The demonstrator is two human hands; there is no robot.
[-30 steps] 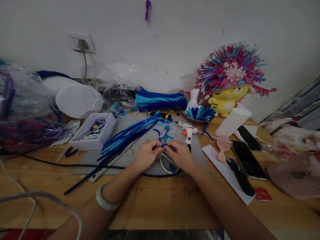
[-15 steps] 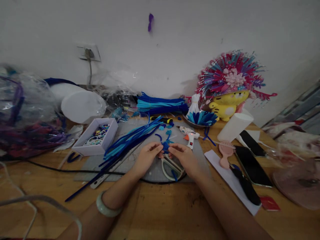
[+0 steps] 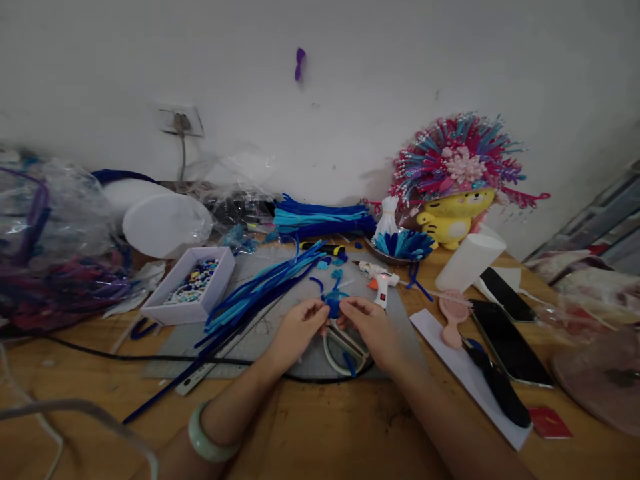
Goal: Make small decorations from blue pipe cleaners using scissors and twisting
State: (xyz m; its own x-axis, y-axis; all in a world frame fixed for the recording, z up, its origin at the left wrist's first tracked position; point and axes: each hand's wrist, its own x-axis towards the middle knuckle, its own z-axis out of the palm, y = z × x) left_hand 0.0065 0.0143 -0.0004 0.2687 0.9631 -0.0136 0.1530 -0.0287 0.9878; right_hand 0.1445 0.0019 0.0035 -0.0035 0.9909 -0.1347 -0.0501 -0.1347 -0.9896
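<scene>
Left hand [image 3: 300, 328] and right hand [image 3: 369, 328]: both grips pinched on a small blue piece [image 3: 334, 304], held between them over the grey mat [image 3: 263, 337]. Fingertips cover its edges; exact shape unreadable. White loop handles [image 3: 327, 353] just below, partly behind right hand, far end hidden. Forearms cut off at bottom.

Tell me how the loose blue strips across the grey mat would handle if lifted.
The blue strips are probably light, being so thin. They'd likely flex, since some lie gently curved. Gripped at one end, they may splay: no tie shows, and their ends spread unevenly.
</scene>
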